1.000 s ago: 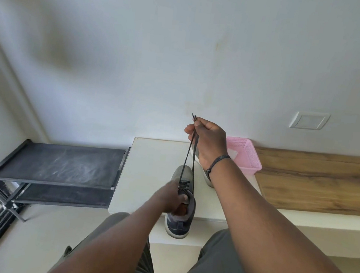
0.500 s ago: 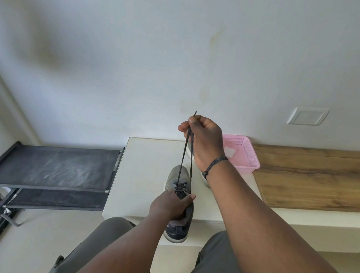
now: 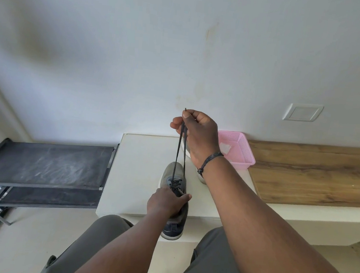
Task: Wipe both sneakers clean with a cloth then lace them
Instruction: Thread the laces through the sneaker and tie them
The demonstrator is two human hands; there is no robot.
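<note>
A grey and navy sneaker [image 3: 173,173] stands on the white bench [image 3: 140,165], toe pointing to the wall, heel over the front edge. My left hand [image 3: 165,203] presses down on its tongue and opening. My right hand [image 3: 197,133] is raised above the toe and pinches both ends of the dark lace [image 3: 181,150], which runs taut down to the lower eyelets. The second sneaker [image 3: 201,179] shows only as a white sole edge behind my right wrist.
A pink plastic basket [image 3: 243,152] with a white cloth [image 3: 225,147] inside sits against the wall to the right. A wooden top [image 3: 316,174] extends further right. A black metal rack [image 3: 43,163] stands left of the bench. My grey-trousered knees are below.
My left hand has slid from the sneaker's side onto its tongue. My right hand stays raised with the lace ends pulled taut; the view has shifted slightly.
</note>
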